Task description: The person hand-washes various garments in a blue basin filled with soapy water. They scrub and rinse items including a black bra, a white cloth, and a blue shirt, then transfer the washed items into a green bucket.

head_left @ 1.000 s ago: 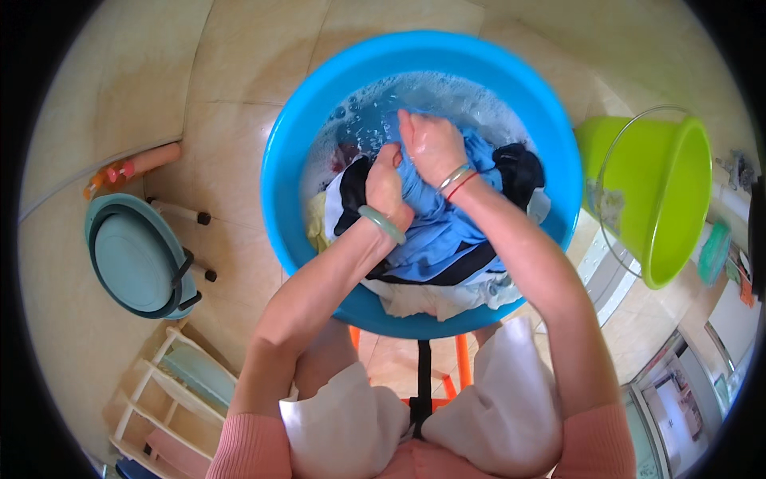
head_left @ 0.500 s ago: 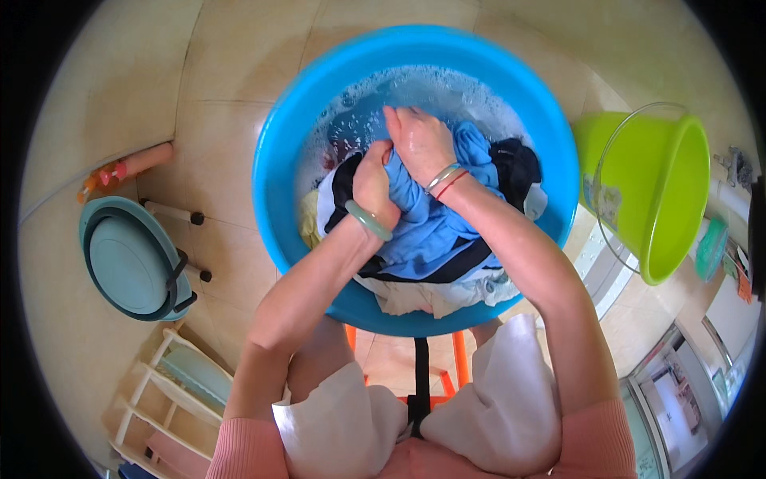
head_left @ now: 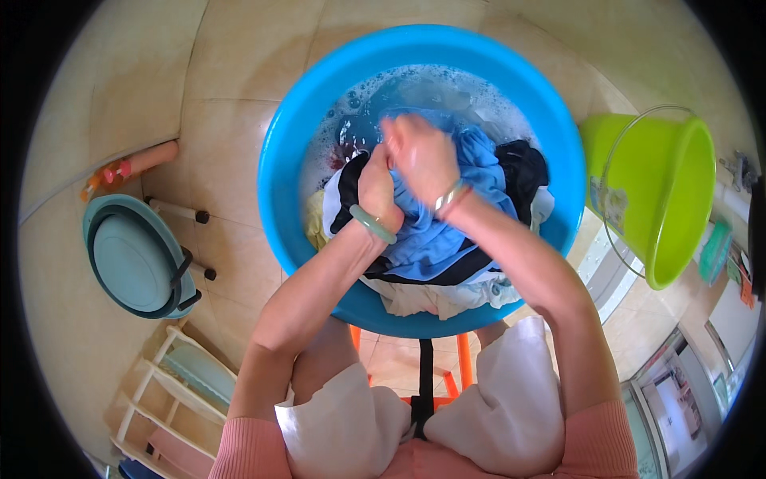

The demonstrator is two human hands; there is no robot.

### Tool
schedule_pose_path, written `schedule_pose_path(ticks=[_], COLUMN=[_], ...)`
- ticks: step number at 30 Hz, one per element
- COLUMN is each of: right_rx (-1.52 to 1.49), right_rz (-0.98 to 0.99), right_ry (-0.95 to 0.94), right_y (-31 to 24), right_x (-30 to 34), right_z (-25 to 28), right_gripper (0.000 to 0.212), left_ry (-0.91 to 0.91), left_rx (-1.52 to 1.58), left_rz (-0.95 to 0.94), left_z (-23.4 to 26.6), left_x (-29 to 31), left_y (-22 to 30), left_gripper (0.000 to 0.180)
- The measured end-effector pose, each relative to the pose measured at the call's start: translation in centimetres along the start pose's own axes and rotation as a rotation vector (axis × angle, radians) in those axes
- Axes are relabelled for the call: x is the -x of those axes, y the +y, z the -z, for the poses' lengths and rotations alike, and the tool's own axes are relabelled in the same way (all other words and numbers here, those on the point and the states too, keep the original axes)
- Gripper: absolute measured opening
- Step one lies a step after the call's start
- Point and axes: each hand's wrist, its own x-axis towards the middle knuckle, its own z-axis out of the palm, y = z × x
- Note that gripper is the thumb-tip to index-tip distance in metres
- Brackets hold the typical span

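A big round blue basin (head_left: 275,188) holds sudsy water (head_left: 391,88) and a heap of wet laundry. My left hand (head_left: 377,185), with a pale green bangle on its wrist, is closed on a light blue garment (head_left: 435,235). Right beside it, my right hand (head_left: 424,156) is curled over the same garment and slightly smeared by motion; its fingertips are partly hidden. Black cloth (head_left: 523,172) lies to the right of the blue one. Toward me, off-white cloth (head_left: 431,299) rests against the basin's near wall. Some yellowish cloth (head_left: 316,223) shows at the left.
A lime-green bucket (head_left: 630,172) with a wire handle stands right of the basin. At left are stacked grey-green basins (head_left: 132,263), pinkish bottles (head_left: 148,160) and a white shelf rack (head_left: 163,387). Part of an orange stool (head_left: 464,359) shows between my knees.
My right hand has shifted slightly down and turned over toward the left hand, still on the blue garment. More blue cloth shows in the water beyond my hands. The left hand stays nearly in place.
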Motion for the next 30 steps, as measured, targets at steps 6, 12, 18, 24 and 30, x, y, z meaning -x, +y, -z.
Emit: schedule_pose_path(ticks=[6, 12, 18, 24, 30], right_rx=[-0.198, -0.122, -0.836, -0.365, -0.250], right_rz=[0.191, -0.223, -0.072, 0.227, 0.047], right_ry=[-0.032, -0.175, -0.341, -0.244, -0.179], right_y=[-4.6, 6.3, 2.2, 2.8, 6.6], right_x=[1.6, -1.3, -2.5, -1.2, 0.4], right_z=[1.1, 3.5, 8.1, 8.5, 8.5], right_gripper=[0.019, 0.032, 0.025, 0.050, 0.039], left_ry=[-0.340, -0.086, -0.124, -0.448, -0.274], left_rx=[0.246, -0.122, -1.510, -0.902, -0.356], left_rz=[0.036, -0.082, -1.423, -0.729, -0.584], left_z=[3.0, -1.7, 0.3, -0.2, 3.0], left_x=[0.4, 5.6, 5.6, 7.0, 5.1], left_y=[1.1, 4.2, 7.0, 9.6, 10.4], left_gripper=[0.021, 0.028, 0.054, 0.012, 0.030])
